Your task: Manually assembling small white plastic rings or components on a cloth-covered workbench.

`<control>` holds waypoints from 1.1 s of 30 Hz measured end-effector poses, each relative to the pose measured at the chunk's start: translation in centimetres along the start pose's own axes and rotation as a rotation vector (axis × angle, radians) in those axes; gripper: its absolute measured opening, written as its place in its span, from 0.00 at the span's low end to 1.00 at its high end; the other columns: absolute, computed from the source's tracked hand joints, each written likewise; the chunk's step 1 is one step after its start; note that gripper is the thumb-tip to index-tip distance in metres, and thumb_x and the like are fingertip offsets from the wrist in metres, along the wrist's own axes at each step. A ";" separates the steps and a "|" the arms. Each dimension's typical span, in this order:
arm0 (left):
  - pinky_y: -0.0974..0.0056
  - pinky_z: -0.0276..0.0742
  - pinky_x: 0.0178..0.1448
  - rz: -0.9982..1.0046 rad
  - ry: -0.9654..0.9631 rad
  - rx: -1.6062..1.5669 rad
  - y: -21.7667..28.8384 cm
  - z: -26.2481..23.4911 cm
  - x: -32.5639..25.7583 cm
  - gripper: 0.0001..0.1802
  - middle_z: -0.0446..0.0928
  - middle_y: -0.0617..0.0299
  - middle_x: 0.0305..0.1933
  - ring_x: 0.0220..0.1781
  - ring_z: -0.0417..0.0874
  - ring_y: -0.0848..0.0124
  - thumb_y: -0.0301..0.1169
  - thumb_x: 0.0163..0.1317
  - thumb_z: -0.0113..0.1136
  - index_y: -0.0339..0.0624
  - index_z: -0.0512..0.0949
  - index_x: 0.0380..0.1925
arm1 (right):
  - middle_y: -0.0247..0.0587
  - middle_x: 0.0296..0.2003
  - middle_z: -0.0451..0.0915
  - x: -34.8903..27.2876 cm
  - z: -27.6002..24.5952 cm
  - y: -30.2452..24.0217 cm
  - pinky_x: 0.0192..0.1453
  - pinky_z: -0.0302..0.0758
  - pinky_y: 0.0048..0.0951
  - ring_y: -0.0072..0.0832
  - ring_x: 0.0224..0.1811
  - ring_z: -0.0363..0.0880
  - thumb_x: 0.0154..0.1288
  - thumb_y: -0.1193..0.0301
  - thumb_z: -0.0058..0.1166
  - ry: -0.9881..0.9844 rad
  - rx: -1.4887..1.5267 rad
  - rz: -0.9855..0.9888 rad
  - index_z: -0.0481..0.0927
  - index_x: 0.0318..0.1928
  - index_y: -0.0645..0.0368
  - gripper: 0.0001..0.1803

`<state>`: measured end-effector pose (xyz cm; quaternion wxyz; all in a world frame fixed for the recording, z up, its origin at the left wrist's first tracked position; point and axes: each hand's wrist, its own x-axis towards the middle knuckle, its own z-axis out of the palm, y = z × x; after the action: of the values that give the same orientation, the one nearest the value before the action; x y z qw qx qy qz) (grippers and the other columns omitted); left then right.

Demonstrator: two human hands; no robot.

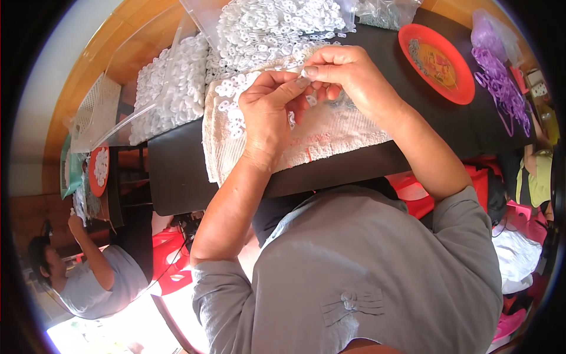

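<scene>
Above a beige towel [312, 146] on the dark table, my two hands meet fingertip to fingertip. Thumb and fingers of my left hand [268, 103] pinch a small white plastic piece [305, 74], and my right hand [351, 69] is closed on it from the other side. The fingers partly hide this piece. Just below them, two more white pieces show, one by the left fingers [292, 120] and one under the right fingers [311, 100]; whether these are held I cannot tell. Loose white oval pieces with holes [236, 88] lie on the towel's left part.
Clear plastic bins with heaps of white pieces [171, 88] [277, 26] stand at the far side. To the right are a red oval plate [466, 88] holding small metal parts and a purple cord bundle [501, 82]. Another person [97, 277] works at lower left, beside an orange plate [97, 186].
</scene>
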<state>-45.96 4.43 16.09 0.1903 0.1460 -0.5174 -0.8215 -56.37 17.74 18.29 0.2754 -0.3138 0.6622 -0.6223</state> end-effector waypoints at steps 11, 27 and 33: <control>0.77 0.69 0.23 0.179 -0.153 0.194 -0.1 0.4 -0.8 0.15 0.80 0.62 0.30 0.26 0.77 0.80 0.17 0.55 0.68 0.35 0.79 0.43 | 0.32 0.19 0.76 0.1 -1.8 -0.5 0.25 0.66 0.19 0.19 0.20 0.75 0.64 0.64 0.59 -0.184 0.051 0.074 0.81 0.29 0.60 0.13; 0.66 0.84 0.42 0.319 -0.222 0.195 0.1 0.7 -2.0 0.13 0.82 0.55 0.33 0.34 0.85 0.69 0.14 0.57 0.64 0.32 0.76 0.41 | 0.33 0.22 0.78 -0.7 -1.8 -0.4 0.22 0.66 0.17 0.22 0.19 0.78 0.67 0.67 0.57 -0.334 0.285 0.156 0.80 0.33 0.63 0.11; 0.60 0.87 0.39 0.274 -0.254 0.143 0.5 0.5 -1.9 0.10 0.82 0.50 0.33 0.33 0.86 0.62 0.14 0.58 0.64 0.30 0.74 0.37 | 0.35 0.22 0.78 -0.3 -1.4 0.8 0.20 0.67 0.16 0.23 0.19 0.78 0.66 0.68 0.58 -0.352 0.416 0.186 0.80 0.33 0.65 0.11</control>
<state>-44.44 5.46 16.85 0.2226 -0.0176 -0.6095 -0.7607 -57.26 18.86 17.61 0.5007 -0.2915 0.4881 -0.6527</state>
